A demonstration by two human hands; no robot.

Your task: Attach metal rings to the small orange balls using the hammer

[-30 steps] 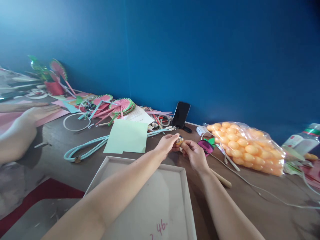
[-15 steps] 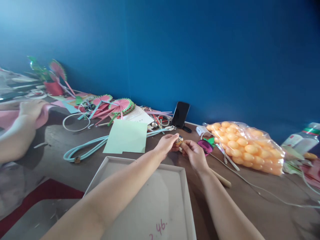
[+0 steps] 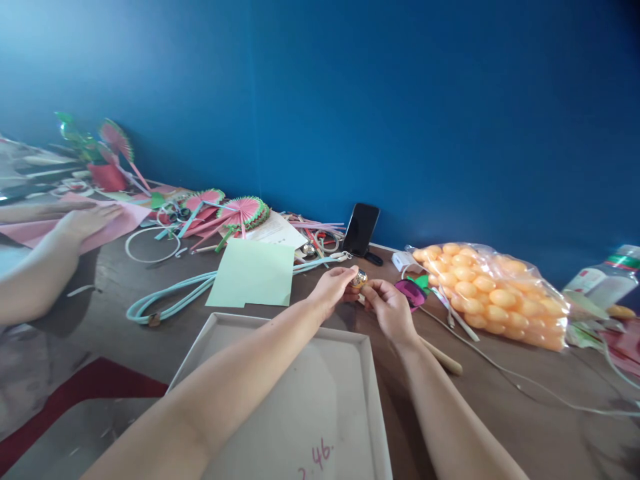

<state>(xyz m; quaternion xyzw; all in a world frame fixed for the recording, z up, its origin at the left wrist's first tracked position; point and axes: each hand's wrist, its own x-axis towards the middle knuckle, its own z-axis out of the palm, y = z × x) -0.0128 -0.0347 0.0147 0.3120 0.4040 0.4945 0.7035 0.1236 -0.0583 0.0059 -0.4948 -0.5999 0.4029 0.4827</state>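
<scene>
A small shiny silver ball, which looks like a bell, is pinched in front of me above the far edge of the box. My left hand grips it from the left with thumb and fingers. From the right, my right hand is closed at its lower side, thumb and forefinger together. A pale wooden stick shows beyond my right wrist; its other end is hidden behind the hand. Below my forearms lies a shallow pale box with purple handwriting. Just right of my right hand is a purple piece with green leaves.
A dark phone leans against the blue wall. At right lie a clear bag of orange balls, a white cable and a bottle. Left are green paper, watermelon paper fans and a co-worker's hands on pink paper.
My hands and the silver ball are almost still. At left, the co-worker's hand has moved right, and the pink paper now lies spread flatter under it.
</scene>
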